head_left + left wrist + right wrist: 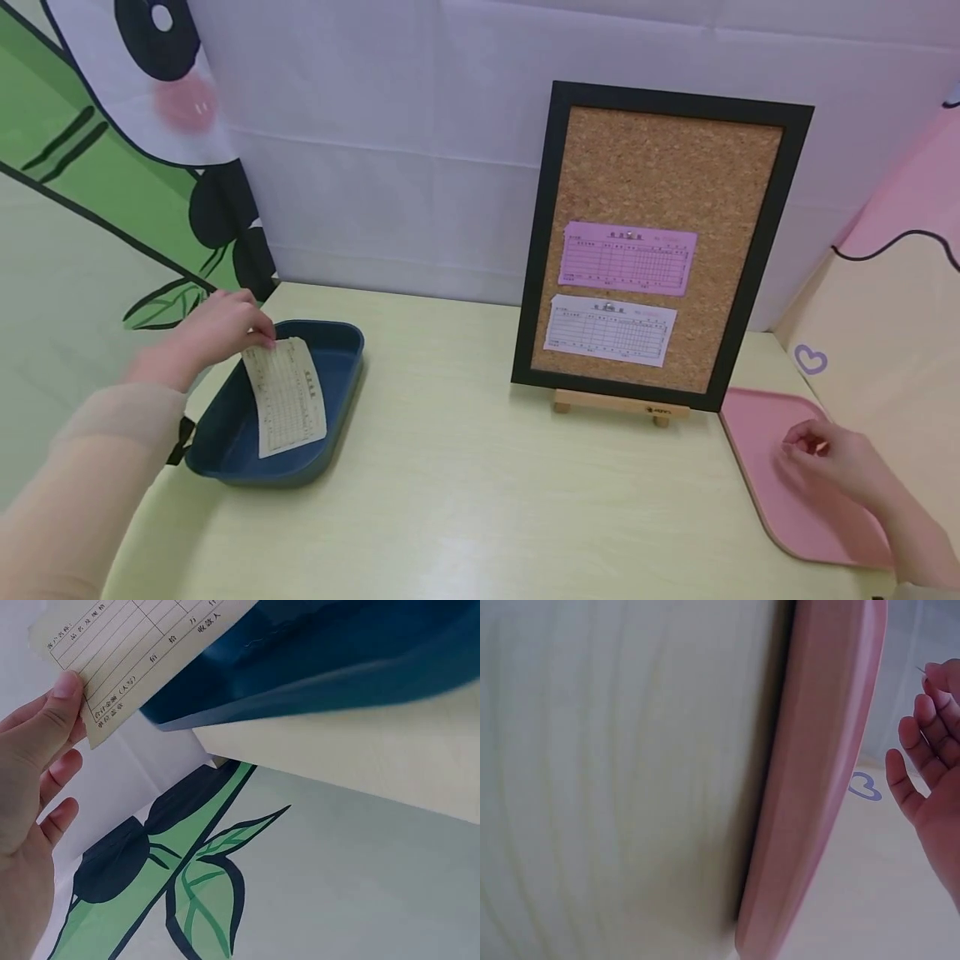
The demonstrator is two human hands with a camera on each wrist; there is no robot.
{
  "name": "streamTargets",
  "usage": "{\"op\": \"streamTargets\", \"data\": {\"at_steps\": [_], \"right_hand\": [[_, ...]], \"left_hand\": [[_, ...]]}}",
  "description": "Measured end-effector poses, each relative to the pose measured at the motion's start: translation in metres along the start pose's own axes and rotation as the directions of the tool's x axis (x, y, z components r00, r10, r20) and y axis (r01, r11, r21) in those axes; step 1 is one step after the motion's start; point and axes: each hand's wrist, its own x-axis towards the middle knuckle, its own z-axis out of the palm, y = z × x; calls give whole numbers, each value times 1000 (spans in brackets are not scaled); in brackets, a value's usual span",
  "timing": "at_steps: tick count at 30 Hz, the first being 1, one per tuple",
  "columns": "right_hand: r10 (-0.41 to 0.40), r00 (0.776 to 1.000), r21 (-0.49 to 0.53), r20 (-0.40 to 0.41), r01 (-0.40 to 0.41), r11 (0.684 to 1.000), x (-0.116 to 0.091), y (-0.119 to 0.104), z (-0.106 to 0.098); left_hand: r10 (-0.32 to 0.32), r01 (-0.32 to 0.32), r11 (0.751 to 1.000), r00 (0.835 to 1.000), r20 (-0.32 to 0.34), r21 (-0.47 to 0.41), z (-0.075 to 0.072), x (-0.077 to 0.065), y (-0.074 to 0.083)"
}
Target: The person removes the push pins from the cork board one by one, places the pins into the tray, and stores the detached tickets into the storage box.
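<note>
My left hand (225,329) pinches a pale yellow receipt slip (288,400) by its upper corner, over a dark blue tray (347,367). Printed lines and characters show on the slip (150,645) in the left wrist view. Above the pink tray (757,433), my right hand (847,462) holds a push pin (920,669) between thumb and forefinger. Only its thin metal point sticks out; the head is hidden by the fingers. A corkboard (675,167) in a black frame bears a pink slip (626,262) and, below it, a white slip (607,333), each pinned near its top.
A small wooden easel (618,402) props up the corkboard on the pale wooden table (450,467). Behind hangs a light printed cloth (375,167), with green and black drawings at the left and pink and cream areas at the right.
</note>
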Motion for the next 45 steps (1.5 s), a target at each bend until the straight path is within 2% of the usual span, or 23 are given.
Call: {"op": "streamTargets", "data": {"at_steps": [7,14,22,30,40,45], "right_hand": [[-17,998,-32,66,19,999,2,3,5],[-27,993,-37,118,31,999,8,12,13],[13,988,-24,154,-10,1000,11,19,15],[106,970,-86,221,-89,992,15,22,15],[143,958,-88,249,-124,988,16,22,11],[125,967,-87,224,-108,990,15,22,8]], "left_hand": [[62,-62,998,998,-29,5,15,7,3],[84,-84,996,996,-11,-8,19,11,8],[68,-67,997,998,15,-32,26,18,10],[43,-41,998,999,34,-51,32,20,11],[32,-29,998,999,39,-64,44,25,12],[17,-12,997,998,53,-81,49,29,11]]}}
